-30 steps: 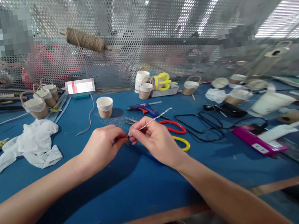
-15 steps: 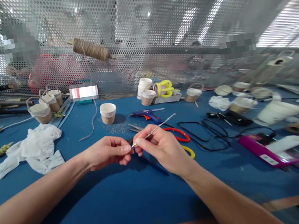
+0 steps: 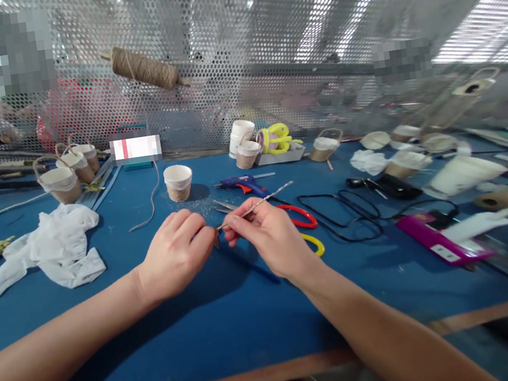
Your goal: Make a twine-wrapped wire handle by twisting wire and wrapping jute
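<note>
My left hand [image 3: 175,252] is closed, back upward, its fingertips pinching the lower left end of a thin, stiff-looking twisted cord [image 3: 274,193]. My right hand [image 3: 273,233] grips the same pale cord a little farther along, between thumb and fingers, and the cord's free end sticks out to the upper right. Both hands are above the blue table, almost touching. Beneath and beside my right hand lie scissors with a red handle loop [image 3: 303,215] and a yellow handle loop [image 3: 316,245]. Beyond the hands stands a small paper-and-burlap cup [image 3: 179,184].
A blue glue gun [image 3: 244,184] lies behind the hands. White cloth [image 3: 56,243] and handled cups [image 3: 60,185] are at left. Black cable [image 3: 333,217], a purple box [image 3: 426,242] and more cups [image 3: 462,174] crowd the right. A twine spool [image 3: 145,67] hangs at the mesh.
My left hand has rolled over, so its back now faces up and its fingers are curled round the cord's end. My right hand keeps its pinch. The view has shifted slightly.
</note>
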`<state>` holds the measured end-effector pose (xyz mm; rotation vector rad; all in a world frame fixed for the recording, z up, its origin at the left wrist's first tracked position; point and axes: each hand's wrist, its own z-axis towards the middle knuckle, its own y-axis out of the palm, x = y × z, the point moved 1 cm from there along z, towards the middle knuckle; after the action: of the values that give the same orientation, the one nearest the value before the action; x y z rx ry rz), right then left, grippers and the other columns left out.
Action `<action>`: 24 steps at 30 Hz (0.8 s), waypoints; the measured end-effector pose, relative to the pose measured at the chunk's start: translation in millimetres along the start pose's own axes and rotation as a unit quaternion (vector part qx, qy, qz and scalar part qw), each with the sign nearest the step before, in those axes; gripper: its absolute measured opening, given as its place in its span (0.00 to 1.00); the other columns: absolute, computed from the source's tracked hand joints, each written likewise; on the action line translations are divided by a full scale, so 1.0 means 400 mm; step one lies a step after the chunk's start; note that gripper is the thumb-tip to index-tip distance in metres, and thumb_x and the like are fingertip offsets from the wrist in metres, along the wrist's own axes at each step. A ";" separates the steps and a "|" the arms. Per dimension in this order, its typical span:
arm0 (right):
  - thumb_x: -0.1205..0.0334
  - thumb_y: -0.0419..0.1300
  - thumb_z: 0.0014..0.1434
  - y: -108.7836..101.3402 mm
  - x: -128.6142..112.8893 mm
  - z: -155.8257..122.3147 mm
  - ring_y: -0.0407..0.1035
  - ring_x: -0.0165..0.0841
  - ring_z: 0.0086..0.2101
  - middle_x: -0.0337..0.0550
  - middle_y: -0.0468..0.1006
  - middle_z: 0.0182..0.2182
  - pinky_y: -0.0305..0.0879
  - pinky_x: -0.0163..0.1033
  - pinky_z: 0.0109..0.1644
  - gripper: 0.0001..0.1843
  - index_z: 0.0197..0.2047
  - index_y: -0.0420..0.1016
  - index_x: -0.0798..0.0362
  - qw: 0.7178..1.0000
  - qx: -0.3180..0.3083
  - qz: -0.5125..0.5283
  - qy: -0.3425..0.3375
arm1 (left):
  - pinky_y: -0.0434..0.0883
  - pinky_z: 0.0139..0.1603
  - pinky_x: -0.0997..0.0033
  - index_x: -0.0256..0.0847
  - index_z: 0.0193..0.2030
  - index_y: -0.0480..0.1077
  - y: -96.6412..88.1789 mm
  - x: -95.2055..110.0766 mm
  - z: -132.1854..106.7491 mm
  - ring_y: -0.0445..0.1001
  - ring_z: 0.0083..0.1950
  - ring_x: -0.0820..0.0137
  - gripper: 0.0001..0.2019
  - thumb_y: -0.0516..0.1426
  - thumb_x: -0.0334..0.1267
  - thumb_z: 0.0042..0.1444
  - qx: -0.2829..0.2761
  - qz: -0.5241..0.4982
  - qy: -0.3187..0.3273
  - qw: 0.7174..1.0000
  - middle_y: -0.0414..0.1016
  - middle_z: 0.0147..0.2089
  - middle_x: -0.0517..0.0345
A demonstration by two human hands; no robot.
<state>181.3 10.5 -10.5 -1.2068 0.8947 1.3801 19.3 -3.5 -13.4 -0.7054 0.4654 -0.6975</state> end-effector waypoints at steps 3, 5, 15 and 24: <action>0.59 0.60 0.51 0.004 -0.005 -0.001 0.70 0.28 0.24 0.39 0.73 0.24 0.68 0.36 0.29 0.10 0.29 0.63 0.55 1.000 0.012 -0.005 -0.005 | 0.65 0.32 0.69 0.36 0.26 0.68 0.005 0.001 0.000 0.62 0.30 0.69 0.12 0.48 0.31 0.57 -0.015 -0.002 -0.025 1.000 0.68 0.27 0.52; 0.60 0.60 0.51 0.006 -0.011 -0.002 0.70 0.28 0.24 0.38 0.73 0.23 0.69 0.36 0.29 0.10 0.28 0.63 0.55 1.000 0.016 -0.016 -0.006 | 0.64 0.32 0.70 0.35 0.26 0.69 0.006 0.002 0.003 0.63 0.30 0.69 0.12 0.48 0.31 0.58 -0.022 -0.046 -0.067 0.996 0.68 0.27 0.52; 0.61 0.60 0.52 0.004 -0.005 -0.009 0.69 0.27 0.23 0.38 0.73 0.22 0.68 0.35 0.28 0.09 0.29 0.63 0.55 1.000 0.005 0.010 -0.004 | 0.57 0.27 0.78 0.34 0.24 0.65 0.012 -0.017 0.016 0.59 0.24 0.79 0.07 0.57 0.35 0.49 -0.145 -0.720 -0.446 0.511 0.65 0.24 0.62; 0.62 0.60 0.51 -0.003 -0.031 -0.010 0.69 0.26 0.23 0.38 0.73 0.26 0.67 0.34 0.28 0.09 0.29 0.63 0.55 0.997 -0.067 0.040 -0.002 | 0.57 0.28 0.78 0.32 0.25 0.68 0.037 -0.009 -0.007 0.61 0.26 0.78 0.07 0.62 0.33 0.44 -0.185 -0.868 -0.373 0.270 0.63 0.22 0.60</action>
<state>182.6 3.9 1.0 -1.2800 0.8660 1.5259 21.4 6.0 -25.4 -1.8152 -1.5700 -2.1393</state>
